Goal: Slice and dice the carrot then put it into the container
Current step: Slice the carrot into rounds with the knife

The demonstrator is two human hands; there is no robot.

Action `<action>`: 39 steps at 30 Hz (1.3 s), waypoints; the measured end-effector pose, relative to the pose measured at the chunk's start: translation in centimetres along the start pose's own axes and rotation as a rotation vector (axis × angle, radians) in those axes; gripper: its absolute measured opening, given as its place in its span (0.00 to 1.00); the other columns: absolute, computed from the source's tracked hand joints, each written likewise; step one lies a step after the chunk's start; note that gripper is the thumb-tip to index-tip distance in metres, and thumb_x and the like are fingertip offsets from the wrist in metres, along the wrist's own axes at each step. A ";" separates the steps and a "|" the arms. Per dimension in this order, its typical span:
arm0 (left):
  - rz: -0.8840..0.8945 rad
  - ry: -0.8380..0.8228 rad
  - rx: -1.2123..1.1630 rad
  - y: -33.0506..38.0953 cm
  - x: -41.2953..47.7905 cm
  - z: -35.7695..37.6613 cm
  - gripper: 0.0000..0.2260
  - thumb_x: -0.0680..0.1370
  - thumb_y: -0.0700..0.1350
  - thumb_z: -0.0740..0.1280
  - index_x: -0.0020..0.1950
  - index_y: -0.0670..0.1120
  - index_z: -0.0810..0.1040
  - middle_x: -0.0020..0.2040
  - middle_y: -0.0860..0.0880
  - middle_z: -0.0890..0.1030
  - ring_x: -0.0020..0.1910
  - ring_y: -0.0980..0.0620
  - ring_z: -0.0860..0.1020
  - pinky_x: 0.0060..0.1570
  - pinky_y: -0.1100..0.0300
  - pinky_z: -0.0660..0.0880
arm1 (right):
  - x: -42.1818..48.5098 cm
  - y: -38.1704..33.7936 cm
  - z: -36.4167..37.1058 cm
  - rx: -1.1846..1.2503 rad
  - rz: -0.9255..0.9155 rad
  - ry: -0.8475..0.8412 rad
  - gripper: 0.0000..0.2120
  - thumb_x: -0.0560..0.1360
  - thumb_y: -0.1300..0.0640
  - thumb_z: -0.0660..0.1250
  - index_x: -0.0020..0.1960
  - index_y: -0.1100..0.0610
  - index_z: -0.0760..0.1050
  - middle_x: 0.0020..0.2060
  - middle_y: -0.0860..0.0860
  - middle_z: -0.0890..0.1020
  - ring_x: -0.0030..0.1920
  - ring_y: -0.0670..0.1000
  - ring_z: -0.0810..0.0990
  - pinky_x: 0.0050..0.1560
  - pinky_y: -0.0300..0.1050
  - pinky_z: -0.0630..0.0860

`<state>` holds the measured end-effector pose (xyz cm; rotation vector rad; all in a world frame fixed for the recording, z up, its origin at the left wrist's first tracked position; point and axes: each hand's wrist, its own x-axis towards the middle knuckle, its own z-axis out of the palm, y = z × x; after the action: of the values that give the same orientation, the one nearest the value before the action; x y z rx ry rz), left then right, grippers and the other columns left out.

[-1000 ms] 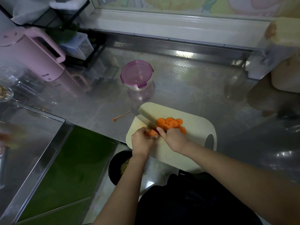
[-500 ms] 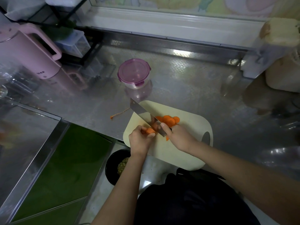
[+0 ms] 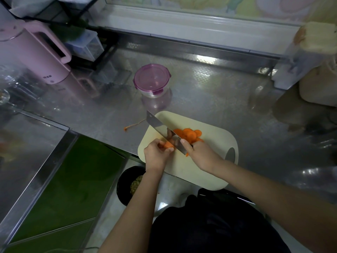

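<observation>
A cream cutting board (image 3: 209, 139) lies at the counter's front edge. My left hand (image 3: 156, 154) pinches the short remaining piece of carrot (image 3: 168, 144) on the board's left side. My right hand (image 3: 200, 154) grips the handle of a cleaver (image 3: 160, 129), its blade tilted and raised just right of the carrot piece. A pile of several round carrot slices (image 3: 188, 134) lies behind the blade. A round container (image 3: 152, 81) with a purple lid, closed, stands on the counter beyond the board.
A pink kettle (image 3: 34, 55) stands at the back left beside a black rack. A thin carrot scrap (image 3: 132, 126) lies left of the board. A black bin (image 3: 131, 183) sits below the counter edge. Pale jars (image 3: 319, 70) stand at the far right.
The cleaver has lifted from flat on the board to a raised, tilted position beside the carrot piece. My left hand keeps hold of the carrot piece.
</observation>
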<state>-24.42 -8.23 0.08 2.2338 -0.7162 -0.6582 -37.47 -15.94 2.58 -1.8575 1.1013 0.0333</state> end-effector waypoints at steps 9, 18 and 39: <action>-0.013 -0.002 0.022 0.0 0.3 0.0 0.08 0.68 0.43 0.75 0.41 0.43 0.77 0.37 0.50 0.78 0.37 0.51 0.75 0.36 0.69 0.63 | 0.6 -2.9 0.3 -0.225 -0.079 0.030 0.18 0.82 0.47 0.49 0.65 0.54 0.68 0.57 0.57 0.73 0.57 0.61 0.73 0.56 0.54 0.72; 0.029 -0.008 0.033 -0.1 0.3 0.0 0.06 0.69 0.41 0.74 0.41 0.43 0.78 0.36 0.51 0.78 0.37 0.52 0.75 0.35 0.69 0.63 | 3.0 -3.2 1.5 -0.386 0.022 -0.037 0.22 0.81 0.42 0.48 0.60 0.54 0.72 0.53 0.57 0.77 0.55 0.58 0.75 0.48 0.48 0.68; -0.005 0.003 -0.040 -0.1 0.3 -0.1 0.06 0.68 0.42 0.76 0.40 0.44 0.80 0.35 0.55 0.78 0.33 0.64 0.73 0.35 0.79 0.66 | 0.6 -0.2 -0.4 0.040 0.025 0.019 0.20 0.81 0.42 0.51 0.37 0.50 0.70 0.34 0.49 0.75 0.43 0.51 0.74 0.38 0.38 0.67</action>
<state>-24.15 -8.29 -0.03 2.2003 -0.6905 -0.6664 -37.14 -16.58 2.66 -1.8120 1.1303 0.0077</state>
